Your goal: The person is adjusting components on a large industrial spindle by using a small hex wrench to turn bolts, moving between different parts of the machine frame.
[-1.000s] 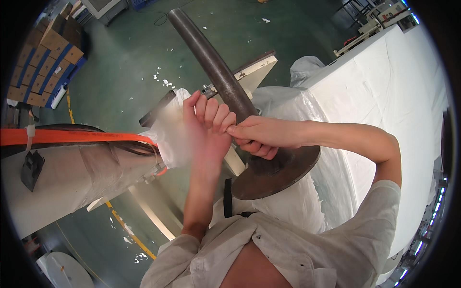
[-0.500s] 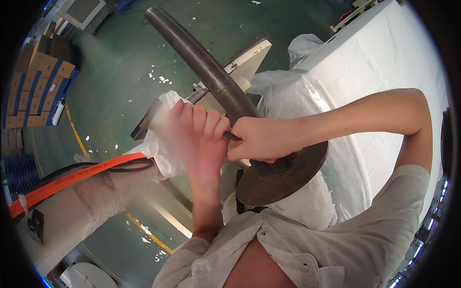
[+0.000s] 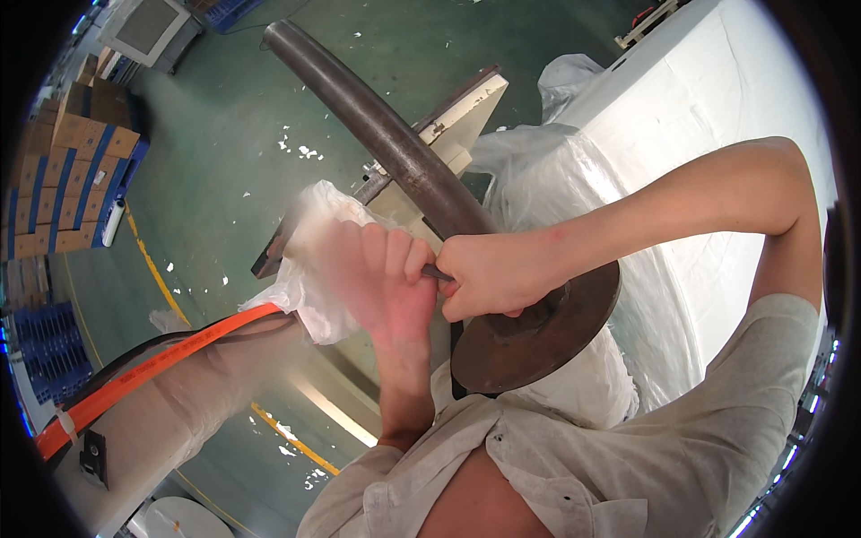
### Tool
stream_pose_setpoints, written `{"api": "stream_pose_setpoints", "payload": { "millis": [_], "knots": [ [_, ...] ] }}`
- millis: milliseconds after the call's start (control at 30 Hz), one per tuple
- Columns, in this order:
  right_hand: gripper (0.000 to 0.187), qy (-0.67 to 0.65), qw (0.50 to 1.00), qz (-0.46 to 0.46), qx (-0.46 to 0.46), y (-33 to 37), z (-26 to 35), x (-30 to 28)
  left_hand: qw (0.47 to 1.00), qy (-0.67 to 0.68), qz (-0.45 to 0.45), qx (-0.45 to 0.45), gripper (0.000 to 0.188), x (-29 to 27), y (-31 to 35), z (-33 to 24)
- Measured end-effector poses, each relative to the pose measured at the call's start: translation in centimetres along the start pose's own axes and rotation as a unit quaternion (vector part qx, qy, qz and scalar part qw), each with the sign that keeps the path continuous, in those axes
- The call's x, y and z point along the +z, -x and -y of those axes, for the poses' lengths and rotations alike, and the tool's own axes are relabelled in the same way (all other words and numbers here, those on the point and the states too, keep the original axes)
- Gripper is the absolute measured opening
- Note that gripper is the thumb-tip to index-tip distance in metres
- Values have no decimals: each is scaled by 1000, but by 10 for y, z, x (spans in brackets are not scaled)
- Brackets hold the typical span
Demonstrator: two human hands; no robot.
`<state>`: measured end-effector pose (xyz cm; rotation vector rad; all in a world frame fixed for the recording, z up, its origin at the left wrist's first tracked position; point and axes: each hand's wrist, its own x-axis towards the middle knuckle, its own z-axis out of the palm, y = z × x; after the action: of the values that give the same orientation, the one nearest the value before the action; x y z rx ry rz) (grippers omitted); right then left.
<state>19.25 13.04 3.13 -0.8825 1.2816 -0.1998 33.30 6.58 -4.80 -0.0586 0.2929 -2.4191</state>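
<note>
Both my hands are closed around a short dark metal bar (image 3: 437,272), and only a small piece of it shows between them. My left hand (image 3: 386,278) has its fingers curled over, and its outer side is blurred. My right hand (image 3: 500,272) makes a fist on the other end. Just behind my right hand lies a thick steel shaft (image 3: 359,112), tilted toward the upper left. Below that fist sits its round brown metal disc (image 3: 538,350). Crumpled white plastic (image 3: 318,314) hangs beside my left hand, wrapped over a machine part.
A large white wrapped roll (image 3: 708,117) stands at the right. An orange hose (image 3: 161,363) runs along a pale machine arm (image 3: 206,386) at the lower left. A cream bracket (image 3: 471,112) is behind the shaft. Stacked cartons (image 3: 67,179) stand far left on the green floor.
Both hands keep their grip on the bar. They sit slightly lower and to the right in the picture, and the background has shifted a little too.
</note>
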Motion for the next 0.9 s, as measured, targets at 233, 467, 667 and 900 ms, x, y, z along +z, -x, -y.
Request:
{"api": "stream_pose_setpoints", "payload": {
  "millis": [233,467,667,900],
  "knots": [
    [31,22,996,-57,-68,1,-18,4,997,4,45,-57,47,-7,-5,-1],
    [23,54,955,-181,-228,1,-45,15,703,-680,143,151,38,2,-25,-7],
    [23,-107,976,-84,-171,15,-36,11,171,-891,390,158,19,51,-12,-18],
    [20,-75,967,-120,-213,20,-44,17,30,-899,419,126,31,66,-7,-22]
  ]
}}
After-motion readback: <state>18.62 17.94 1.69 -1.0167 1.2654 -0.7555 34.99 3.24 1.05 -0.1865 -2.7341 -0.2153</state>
